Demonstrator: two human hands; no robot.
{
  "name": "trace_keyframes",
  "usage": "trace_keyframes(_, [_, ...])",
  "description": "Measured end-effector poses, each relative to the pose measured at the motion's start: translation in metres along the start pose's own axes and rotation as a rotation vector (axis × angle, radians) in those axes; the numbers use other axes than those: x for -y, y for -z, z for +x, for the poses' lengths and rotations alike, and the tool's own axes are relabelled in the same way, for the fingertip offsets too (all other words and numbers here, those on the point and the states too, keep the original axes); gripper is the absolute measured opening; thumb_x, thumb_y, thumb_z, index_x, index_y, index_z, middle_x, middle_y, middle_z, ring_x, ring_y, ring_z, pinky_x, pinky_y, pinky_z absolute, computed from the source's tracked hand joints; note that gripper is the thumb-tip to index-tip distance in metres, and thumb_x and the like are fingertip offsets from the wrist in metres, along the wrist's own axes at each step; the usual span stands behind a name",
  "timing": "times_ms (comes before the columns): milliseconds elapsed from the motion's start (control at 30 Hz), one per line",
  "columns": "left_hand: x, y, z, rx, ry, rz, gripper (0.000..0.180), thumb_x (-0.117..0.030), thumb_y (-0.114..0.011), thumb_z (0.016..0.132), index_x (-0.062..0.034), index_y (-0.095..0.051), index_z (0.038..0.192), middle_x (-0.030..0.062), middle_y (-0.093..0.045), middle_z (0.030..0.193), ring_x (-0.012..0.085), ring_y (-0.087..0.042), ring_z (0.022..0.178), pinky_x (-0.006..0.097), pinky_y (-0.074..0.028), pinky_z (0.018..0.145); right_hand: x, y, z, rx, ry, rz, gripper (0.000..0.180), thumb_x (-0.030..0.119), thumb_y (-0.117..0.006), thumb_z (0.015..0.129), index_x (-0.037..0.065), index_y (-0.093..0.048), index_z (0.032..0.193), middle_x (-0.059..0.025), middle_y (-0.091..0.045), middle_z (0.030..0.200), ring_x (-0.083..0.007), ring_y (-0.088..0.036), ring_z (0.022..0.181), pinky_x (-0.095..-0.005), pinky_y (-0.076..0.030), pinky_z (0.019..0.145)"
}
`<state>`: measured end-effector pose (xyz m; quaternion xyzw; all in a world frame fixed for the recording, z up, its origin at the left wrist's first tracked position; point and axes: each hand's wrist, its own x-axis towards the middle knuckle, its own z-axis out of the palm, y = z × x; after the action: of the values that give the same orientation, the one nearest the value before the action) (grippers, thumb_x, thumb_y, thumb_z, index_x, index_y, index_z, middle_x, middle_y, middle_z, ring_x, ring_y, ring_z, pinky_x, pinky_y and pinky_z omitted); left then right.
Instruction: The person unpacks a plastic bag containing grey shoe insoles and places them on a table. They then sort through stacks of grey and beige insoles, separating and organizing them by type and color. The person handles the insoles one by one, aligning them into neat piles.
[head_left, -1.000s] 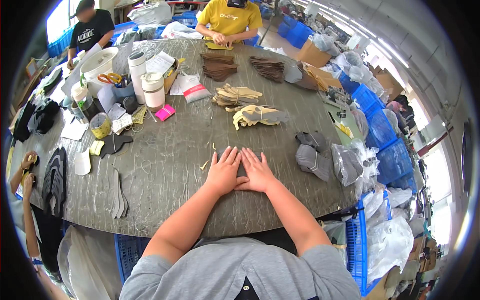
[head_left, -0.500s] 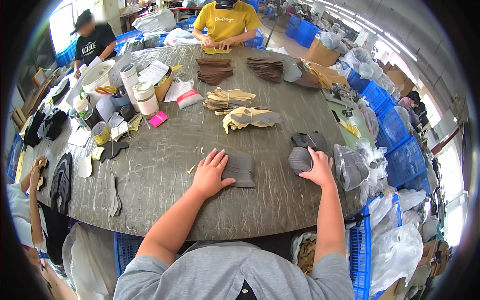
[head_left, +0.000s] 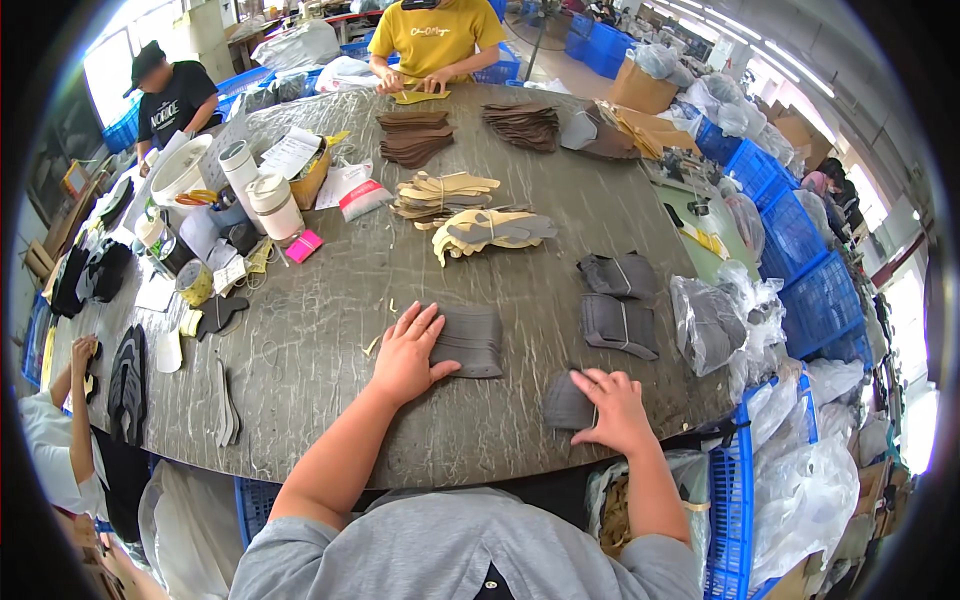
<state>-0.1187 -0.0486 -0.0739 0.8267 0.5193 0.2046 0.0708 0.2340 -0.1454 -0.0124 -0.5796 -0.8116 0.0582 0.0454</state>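
My left hand [head_left: 406, 354] lies with fingers spread on the table, its fingertips and thumb at the left edge of a flat stack of thin grey cut pieces [head_left: 472, 341]. Nearer the table's front edge, my right hand [head_left: 616, 412] is closed on a smaller grey stack [head_left: 567, 403], fingers over its top and thumb at its near side. Beyond that hand, two more bundles of grey pieces rest one behind the other: a far bundle [head_left: 617, 275] and a near bundle [head_left: 618, 326], each with a thin tie around it.
Tied cream-and-grey bundles [head_left: 494, 230] and brown stacks [head_left: 415, 137] lie farther back. A clear plastic bag [head_left: 712, 322] of grey pieces sits at the right. Cups, papers and a white bucket [head_left: 190, 168] crowd the left. Co-workers are around the table; blue crates [head_left: 815, 295] line the right.
My right hand has come nearer to me, away from the bundles at the right, with a grey stack in its grip. My left hand has barely moved; the view has shifted slightly.
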Motion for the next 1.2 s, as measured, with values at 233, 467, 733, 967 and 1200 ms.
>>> trace_keyframes(233, [-0.001, 0.007, 0.002, 0.013, -0.015, 0.009, 0.076, -0.05, -0.071, 0.078, -0.0053, -0.051, 0.136, 0.0096, -0.04, 0.15, 0.0304, -0.029, 0.143, 0.047, -0.033, 0.111, -0.059, -0.028, 0.056, -0.242, 0.045, -0.07, 0.103, 0.059, -0.079, 0.05, 0.017, -0.05, 0.14, -0.0032, -0.048, 0.138, -0.0282, -0.046, 0.115, -0.0449, -0.033, 0.098])
trace_keyframes(467, [-0.004, 0.004, 0.004, 0.054, 0.02, 0.052, 0.08, -0.058, -0.064, 0.081, -0.0059, -0.047, 0.14, 0.0117, -0.038, 0.151, 0.0306, -0.026, 0.144, 0.048, -0.029, 0.113, -0.07, -0.024, 0.111, -0.292, -0.041, -0.233, 0.09, 0.054, -0.08, 0.057, 0.018, -0.055, 0.135, -0.0067, -0.047, 0.137, -0.0311, -0.044, 0.12, -0.048, -0.035, 0.099])
trace_keyframes(733, [0.033, -0.022, -0.013, -0.332, 0.205, -0.868, 0.057, -0.036, -0.043, 0.102, 0.0034, -0.038, 0.143, 0.0228, -0.04, 0.148, 0.0337, -0.038, 0.138, 0.039, -0.027, 0.115, 0.099, -0.035, 0.132, -0.164, 0.32, 0.018, 0.1, 0.052, -0.081, 0.063, 0.012, -0.041, 0.145, -0.0157, -0.032, 0.153, -0.0358, -0.023, 0.144, -0.0571, -0.022, 0.113])
trace_keyframes(967, [0.03, 0.029, -0.069, -0.266, 0.465, -0.898, 0.041, -0.024, -0.053, 0.099, -0.0041, -0.053, 0.135, 0.0162, -0.052, 0.141, 0.0269, -0.047, 0.131, 0.038, -0.039, 0.107, 0.102, -0.083, 0.136, -0.145, 0.313, 0.103, 0.091, 0.051, -0.074, 0.071, 0.009, -0.041, 0.145, -0.0168, -0.032, 0.154, -0.0365, -0.024, 0.145, -0.059, -0.021, 0.112])
trace_keyframes(1200, [0.111, 0.111, -0.192, -0.546, 0.764, 0.19, 0.021, -0.014, -0.071, 0.078, -0.0025, -0.069, 0.095, 0.0166, -0.064, 0.11, 0.035, -0.058, 0.102, 0.042, -0.047, 0.092, 0.092, -0.101, 0.144, -0.269, 0.362, 0.256, 0.088, 0.074, -0.037, 0.088, 0.008, -0.038, 0.147, -0.0172, -0.028, 0.155, -0.0383, -0.025, 0.143, -0.0515, -0.021, 0.114])
